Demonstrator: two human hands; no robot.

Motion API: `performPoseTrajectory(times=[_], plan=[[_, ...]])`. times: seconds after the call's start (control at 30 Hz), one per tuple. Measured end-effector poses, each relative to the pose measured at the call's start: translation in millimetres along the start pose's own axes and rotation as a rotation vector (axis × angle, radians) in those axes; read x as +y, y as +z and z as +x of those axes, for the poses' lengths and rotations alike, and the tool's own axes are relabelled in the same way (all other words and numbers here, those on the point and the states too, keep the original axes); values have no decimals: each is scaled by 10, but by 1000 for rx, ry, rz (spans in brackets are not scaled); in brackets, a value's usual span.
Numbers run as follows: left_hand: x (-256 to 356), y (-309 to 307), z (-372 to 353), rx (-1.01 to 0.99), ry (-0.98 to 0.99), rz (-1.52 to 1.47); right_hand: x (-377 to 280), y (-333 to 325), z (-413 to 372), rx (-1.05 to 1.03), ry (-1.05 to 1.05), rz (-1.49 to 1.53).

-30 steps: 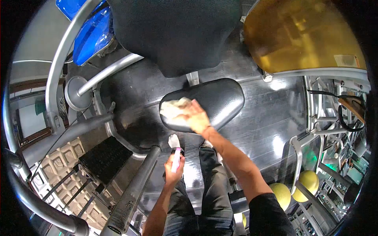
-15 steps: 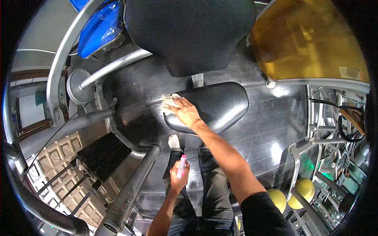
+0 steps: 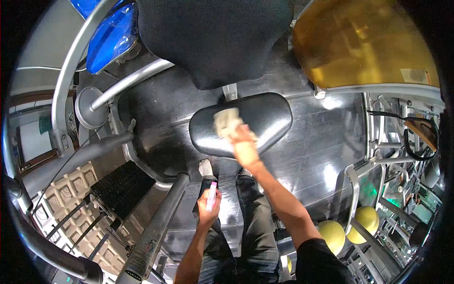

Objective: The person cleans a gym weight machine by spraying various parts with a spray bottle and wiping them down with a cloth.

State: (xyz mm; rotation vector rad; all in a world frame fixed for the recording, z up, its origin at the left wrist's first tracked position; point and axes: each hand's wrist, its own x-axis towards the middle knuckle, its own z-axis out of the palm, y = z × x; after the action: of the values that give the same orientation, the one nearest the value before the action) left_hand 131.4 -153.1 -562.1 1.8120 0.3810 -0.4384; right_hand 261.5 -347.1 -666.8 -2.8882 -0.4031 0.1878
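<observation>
My right hand, blurred by motion, holds a pale cloth against the top of a padded black seat. The cloth lies left of the seat's middle, and light glints off the seat's near edge. Closer to my body, my left hand is wrapped round a small slim bottle, pink at the top and paler below. It is upright and apart from the seat. Beyond the seat stands a black padded backrest, joined by a short metal post.
Grey metal tubes and a round-ended bar run along the left. A black roller-like pad sits there too. An amber translucent panel is at upper right, with yellow balls at lower right. Dark flooring surrounds the seat.
My right hand has swept the cloth from the seat's left end rightward towards its middle. My left hand still grips the bottle; the whole view has shifted slightly.
</observation>
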Motion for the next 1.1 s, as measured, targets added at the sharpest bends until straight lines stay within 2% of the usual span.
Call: performPoseTrajectory(times=[0.03,0.07,0.13,0.2,0.23,0.27,0.3,0.33,0.37,0.4,0.43,0.47,0.53,0.6,0.63,0.67,0.7,0.73,0.77,0.8,0.87,1.0,1.1], plan=[[-16,13,2,-6,21,37,-245,72,82,-53,51,283],[10,30,2,-12,23,38,-346,41,79,-19,-171,197],[91,76,6,32,-31,-40,-318,-155,117,-61,-253,215],[105,101,18,18,-38,-56,-27,-156,-2,39,-341,286],[102,103,14,7,-52,-70,209,29,-119,183,-403,269],[79,98,-4,2,-51,-70,440,-53,-216,98,-232,520],[40,94,-17,-10,-24,-13,715,-181,-360,32,-61,375],[17,93,-8,-18,2,43,945,-501,-259,-231,-2,147],[28,93,8,-16,2,41,1157,-673,-222,-188,235,243],[55,92,3,-21,0,45,1567,-261,-364,103,350,527],[66,105,-9,-28,-1,48,1889,-32,-355,350,464,1003],[55,116,-16,-33,-4,46,1730,-733,-185,195,392,246],[45,112,19,-34,70,66,1845,-520,-186,210,583,410],[40,103,23,-50,52,113,1584,-343,-304,411,649,534],[29,102,25,-78,14,18,1358,-360,-357,436,608,363],[25,106,22,-105,-26,-78,1126,-227,-469,410,660,310],[50,134,29,-89,-3,-12,968,59,-682,307,637,289],[46,134,33,-91,-4,-13,705,109,-845,393,515,373],[27,138,31,-96,11,-23,456,14,-915,356,497,568],[15,140,43,-100,28,-34,248,93,-985,378,644,1081],[22,109,67,-102,31,2,140,-286,-970,217,497,616],[173,97,139,-60,102,19,588,-389,-844,137,269,399],[233,2,131,-61,52,29,771,-454,-698,164,237,362]])
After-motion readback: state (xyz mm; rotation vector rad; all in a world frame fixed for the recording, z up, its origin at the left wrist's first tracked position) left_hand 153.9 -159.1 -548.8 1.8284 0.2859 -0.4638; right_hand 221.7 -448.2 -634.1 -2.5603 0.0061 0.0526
